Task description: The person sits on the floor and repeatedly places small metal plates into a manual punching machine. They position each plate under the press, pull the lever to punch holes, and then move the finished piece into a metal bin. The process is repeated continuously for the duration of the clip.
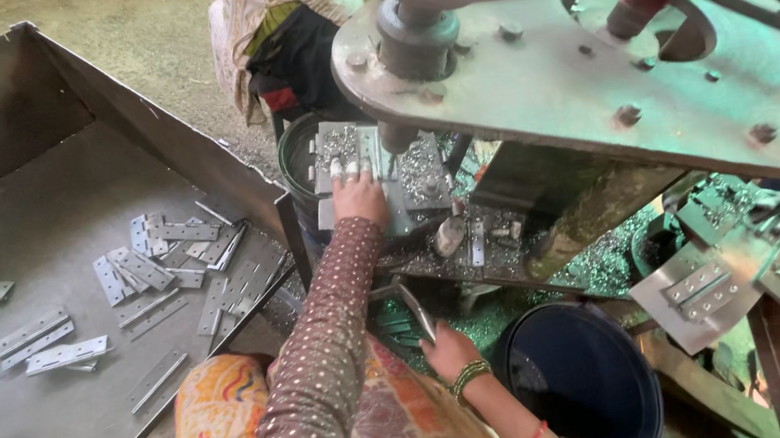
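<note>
1. Hinge plate (417, 308) – a narrow grey metal strip – sits in my right hand (448, 352), low in the view, just above the rim of the dark blue bucket (581, 374). The fingers are closed round its lower end and the strip sticks up and away from the palm.
2. My left hand (359, 196) is stretched forward on the press bed (405, 182), its fingers lying flat and close together on a small metal block directly under the ram. It presses on the block rather than gripping it; I cannot tell whether a piece lies beneath the fingertips.
3. Both arms wear a brown sleeve with pale dots; green bangles ring the right wrist.
4. The press arm (589, 52), a heavy pale-green casting with bolts and a pulley on top, fills the upper right of the view and overhangs the bed.
5. Metal chips and swarf (607, 266) cover the bed and the ledge below it.
6. To the left stands a large sheet-metal bin (14, 108) with sloped walls; a scatter of finished hinge plates (171, 268) lies on its floor, most heaped near the right wall, a few spread apart toward the left.
7. On the right, two more plates rest on a tilted metal fixture (710, 287), well apart from either hand.
8. Another person in pale patterned clothing (283, 12) sits beyond the press – only the torso shows.
</note>
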